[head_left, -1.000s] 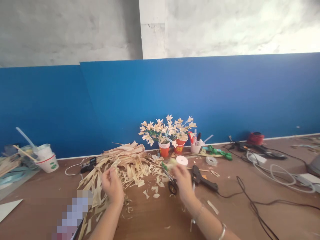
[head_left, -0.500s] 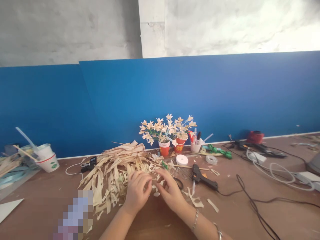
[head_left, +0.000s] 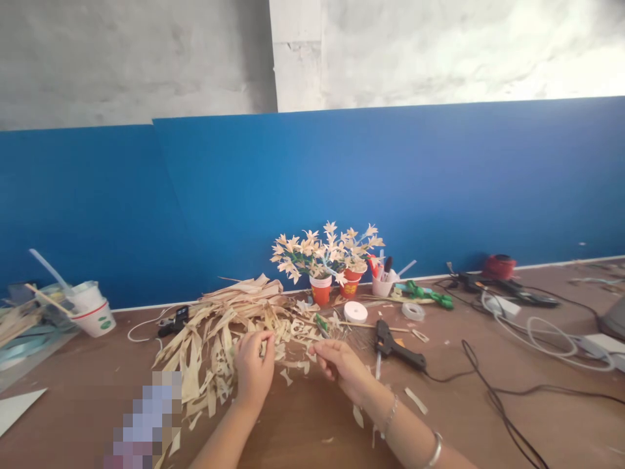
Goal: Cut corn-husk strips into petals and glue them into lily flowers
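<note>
My left hand (head_left: 254,366) is closed in a pinch over the right edge of a pile of dried husk strips (head_left: 217,329). Thumb and forefinger of my right hand (head_left: 340,367) are also pressed together, a hand's width to the right. Anything in either pinch is too small to make out. Small cut husk scraps (head_left: 286,377) lie on the table between the hands. Beyond them, pale star-shaped flowers (head_left: 312,246) stand in a red paper cup (head_left: 321,290) and a second red cup (head_left: 349,286).
A black glue gun (head_left: 398,348) lies right of my right hand, its cord trailing rightward. Behind it are a white roll (head_left: 355,312), a clear tape roll (head_left: 413,312) and a white cup of tools (head_left: 382,285). Another white cup (head_left: 94,317) stands far left. Cables (head_left: 541,339) spread at right.
My hands have drawn apart, left hand leftward and right hand slightly right and down. More husk scraps show between them.
</note>
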Available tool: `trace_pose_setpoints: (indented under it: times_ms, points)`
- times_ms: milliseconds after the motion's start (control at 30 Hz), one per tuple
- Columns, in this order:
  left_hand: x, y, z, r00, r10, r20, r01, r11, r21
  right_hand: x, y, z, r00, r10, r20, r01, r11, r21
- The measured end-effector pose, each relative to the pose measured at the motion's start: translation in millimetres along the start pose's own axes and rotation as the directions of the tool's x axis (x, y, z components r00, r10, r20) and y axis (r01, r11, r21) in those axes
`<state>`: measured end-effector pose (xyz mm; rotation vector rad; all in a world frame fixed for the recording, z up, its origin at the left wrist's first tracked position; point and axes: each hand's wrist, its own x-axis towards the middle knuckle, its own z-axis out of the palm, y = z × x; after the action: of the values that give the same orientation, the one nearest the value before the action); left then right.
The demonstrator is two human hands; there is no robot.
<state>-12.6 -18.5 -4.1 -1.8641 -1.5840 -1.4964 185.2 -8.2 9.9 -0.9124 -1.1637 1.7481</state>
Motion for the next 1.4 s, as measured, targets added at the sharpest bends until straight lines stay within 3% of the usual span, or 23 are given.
trace_pose_setpoints:
  times_ms: [167,400,567,633,767,900,1000,1100,1300,1367,1400]
  points:
    - [0,6,0.4,0.996,0.046,0.071,-0.049,0.998,0.046,7,2,0,0.965,-0.09,-0.248,0.089,0.996,-0.017]
    - [1,5,1.1,0.963,0.108,0.248,-0.13,0.989,0.073,10,3,-5,0.884,-0.183,-0.43,0.186,0.982,-0.037]
    - [3,-14,0.3,0.97,0.068,0.231,-0.109,0.98,0.169,13,-1,-18,0.803,-0.243,-0.544,0.277,0.961,-0.021]
    - [5,-23,-1.2,0.985,0.017,0.172,-0.06,0.968,0.245,13,-4,-22,0.78,-0.256,-0.571,0.306,0.952,-0.008]
    - [9,-22,-4.4,0.999,-0.018,-0.03,0.026,0.958,0.285,10,-6,-21,0.797,-0.357,-0.488,0.327,0.933,-0.149]
    - [4,9,-5.4,0.973,0.179,0.146,-0.174,0.984,-0.049,2,-1,-6,0.844,-0.465,-0.266,0.346,0.852,-0.392]
    - [-3,30,-4.2,0.962,0.204,0.18,-0.179,0.973,-0.145,-6,2,3,0.863,-0.49,-0.119,0.365,0.771,-0.522]
    - [-6,36,-0.9,0.944,0.19,0.269,-0.133,0.968,-0.215,-12,-2,8,0.874,-0.485,-0.016,0.394,0.729,-0.559]
    - [-6,34,1.8,0.949,0.099,0.3,-0.02,0.966,-0.257,-12,-6,7,0.908,-0.42,0.004,0.345,0.74,-0.577]
    - [-6,35,0.6,0.951,0.113,0.287,-0.045,0.971,-0.234,-10,-3,5,0.879,-0.476,-0.005,0.364,0.678,-0.638]
    - [-6,36,-0.1,0.95,0.125,0.285,-0.063,0.974,-0.219,-10,-1,5,0.843,-0.538,0.009,0.401,0.616,-0.678]
